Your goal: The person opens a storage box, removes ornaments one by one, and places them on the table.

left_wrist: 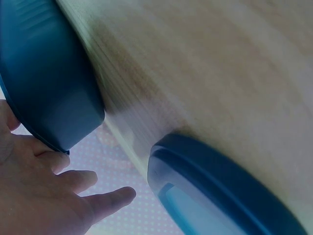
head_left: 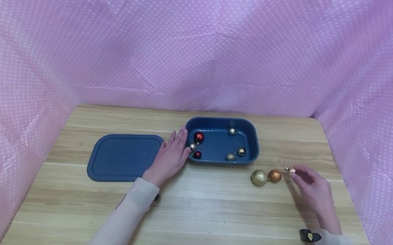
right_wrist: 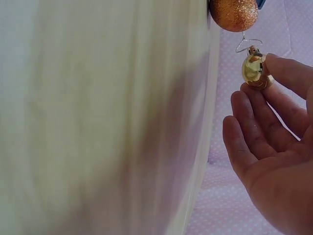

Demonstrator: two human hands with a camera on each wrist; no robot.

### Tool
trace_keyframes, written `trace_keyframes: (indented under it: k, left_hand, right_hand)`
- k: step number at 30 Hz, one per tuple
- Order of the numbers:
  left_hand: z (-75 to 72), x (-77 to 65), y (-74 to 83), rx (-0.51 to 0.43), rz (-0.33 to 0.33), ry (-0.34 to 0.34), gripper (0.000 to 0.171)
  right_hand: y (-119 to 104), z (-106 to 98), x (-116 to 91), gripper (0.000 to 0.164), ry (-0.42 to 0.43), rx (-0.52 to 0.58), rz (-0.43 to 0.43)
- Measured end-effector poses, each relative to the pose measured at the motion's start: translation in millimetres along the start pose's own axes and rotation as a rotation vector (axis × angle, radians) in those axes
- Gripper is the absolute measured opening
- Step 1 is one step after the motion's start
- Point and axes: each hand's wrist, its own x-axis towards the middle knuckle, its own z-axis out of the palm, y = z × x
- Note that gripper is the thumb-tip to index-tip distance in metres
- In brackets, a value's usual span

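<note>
Pinching small gold bauble (right_wrist: 251, 69) with narrowed right grip (head_left: 314, 189), likely keeping cap (right_wrist: 253, 50) clear; resting straight-fingered left grip (head_left: 171, 156) against box (head_left: 216, 143), apparently for steadiness.

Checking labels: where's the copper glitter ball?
Head view, right of centre: the copper glitter ball sits on the table, between the large gold ball and the right hand.

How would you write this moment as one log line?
left hand: touches blue box | right hand: pinches gold bauble | lid: on table
</note>
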Motion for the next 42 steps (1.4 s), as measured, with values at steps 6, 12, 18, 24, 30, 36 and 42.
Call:
trace_keyframes:
  k: [6,12,18,24,30,36,42]
  left_hand:
    - [-0.3,-0.2,-0.1,0.006,-0.005,-0.01,0.065]
    - [-2.2,-0.9,0.9,0.009,-0.001,-0.005,0.065]
    - [-0.5,-0.8,-0.6,0.005,-0.001,0.005,0.064]
    - [0.1,0.0,-0.9,0.003,-0.001,0.005,0.065]
    - [-0.7,-0.2,-0.4,0.001,-0.002,-0.007,0.065]
    - [-0.5,-0.5,-0.1,-0.001,0.002,0.005,0.065]
    - [-0.6,-0.7,0.1,0.0,0.002,0.004,0.065]
  right_hand:
    - [4,-2,1,0.04,-0.043,-0.038,0.017]
    - [7,-5,4,0.037,-0.072,-0.097,-0.002]
    - [8,-8,7,0.035,-0.114,-0.126,-0.026]
    - [10,-8,7,0.038,-0.165,-0.12,-0.017]
    - [10,-6,7,0.039,-0.162,-0.147,-0.02]
    - [8,-6,7,0.04,-0.175,-0.137,-0.002]
    - [8,-6,7,0.04,-0.173,-0.136,-0.001]
